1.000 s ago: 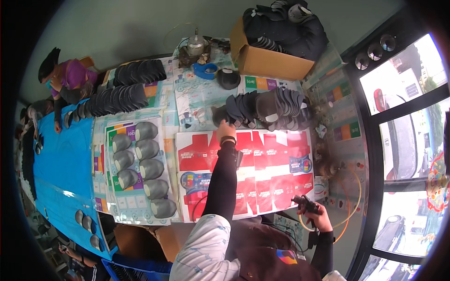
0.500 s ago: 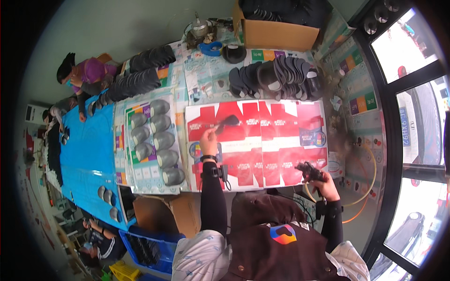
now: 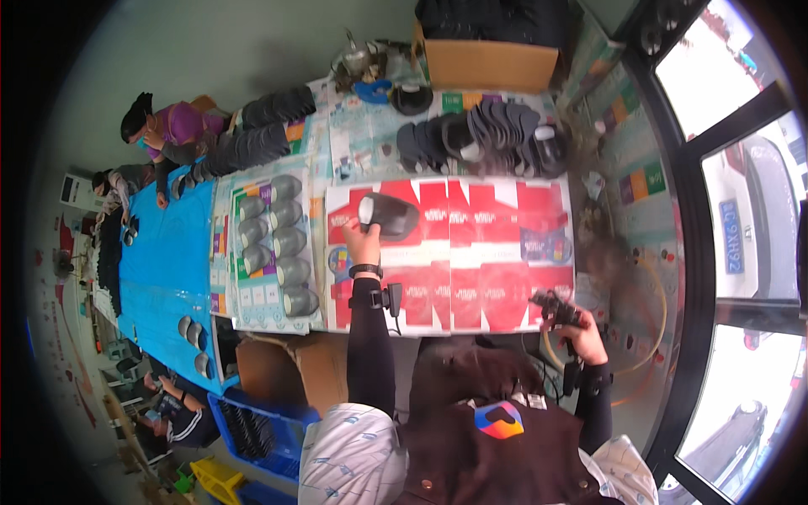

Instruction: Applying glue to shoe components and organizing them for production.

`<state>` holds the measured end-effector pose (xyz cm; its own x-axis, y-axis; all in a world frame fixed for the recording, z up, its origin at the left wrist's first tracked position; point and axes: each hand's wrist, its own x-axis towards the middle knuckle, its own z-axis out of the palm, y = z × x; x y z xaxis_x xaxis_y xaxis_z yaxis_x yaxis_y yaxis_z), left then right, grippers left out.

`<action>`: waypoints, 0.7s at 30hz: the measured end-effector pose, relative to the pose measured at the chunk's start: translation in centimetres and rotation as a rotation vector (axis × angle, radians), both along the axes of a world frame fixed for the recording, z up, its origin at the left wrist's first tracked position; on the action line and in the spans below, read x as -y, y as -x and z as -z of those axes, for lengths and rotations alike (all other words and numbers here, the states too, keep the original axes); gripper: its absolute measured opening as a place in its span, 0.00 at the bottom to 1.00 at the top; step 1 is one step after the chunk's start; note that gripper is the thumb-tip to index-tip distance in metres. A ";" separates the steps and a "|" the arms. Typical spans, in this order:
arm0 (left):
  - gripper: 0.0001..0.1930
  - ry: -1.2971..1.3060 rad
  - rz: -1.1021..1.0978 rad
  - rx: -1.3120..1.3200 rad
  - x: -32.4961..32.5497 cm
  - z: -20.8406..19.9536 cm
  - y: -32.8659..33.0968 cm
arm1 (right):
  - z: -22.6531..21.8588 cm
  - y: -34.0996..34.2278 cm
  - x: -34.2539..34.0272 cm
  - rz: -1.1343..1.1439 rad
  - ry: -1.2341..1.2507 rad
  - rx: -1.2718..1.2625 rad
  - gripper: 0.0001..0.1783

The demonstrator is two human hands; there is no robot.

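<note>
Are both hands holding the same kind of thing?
No: the left hand holds a dark curved piece, the right hand a black gun-shaped tool.

black tool [image 3: 555, 310] partly hidden by right hand [image 3: 588, 340], dark pile [image 3: 492, 21] cropped above

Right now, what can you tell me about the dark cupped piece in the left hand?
The dark grey cup-shaped piece looks smooth and moulded, with a broad, rounded right end and a white patch at its left end. Its exact material is unclear. The left hand holds it near its lower left edge, over red-and-white printed sheets; whether it touches them I can't tell.
</note>
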<state>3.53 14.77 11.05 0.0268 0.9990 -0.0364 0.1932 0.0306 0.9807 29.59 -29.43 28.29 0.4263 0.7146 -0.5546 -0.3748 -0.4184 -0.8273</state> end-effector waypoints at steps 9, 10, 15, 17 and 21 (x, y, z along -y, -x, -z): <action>0.25 0.132 0.708 -0.622 16.6 3.9 0.7 | 3.1 -1.2 -2.6 -0.217 -0.045 0.019 0.16; 0.23 0.081 0.760 -0.730 16.9 4.1 -0.1 | 4.9 -1.1 -3.1 -0.252 -0.059 0.038 0.17; 0.25 0.191 0.704 -0.728 18.4 5.0 -2.5 | 4.9 -0.2 -5.8 -0.449 0.069 0.398 0.17; 0.27 0.271 0.718 -0.652 18.7 5.3 -3.1 | 6.0 -0.4 -6.4 -0.468 0.070 0.450 0.17; 0.32 0.297 0.691 -0.595 20.0 8.8 0.4 | 5.7 1.9 -8.8 -0.544 0.064 0.468 0.16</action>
<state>3.14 -5.27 2.22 0.5018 0.7174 -0.4833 0.7257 -0.0452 0.6865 27.68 -20.65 22.56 0.2224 0.8654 -0.4489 0.2887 -0.4983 -0.8175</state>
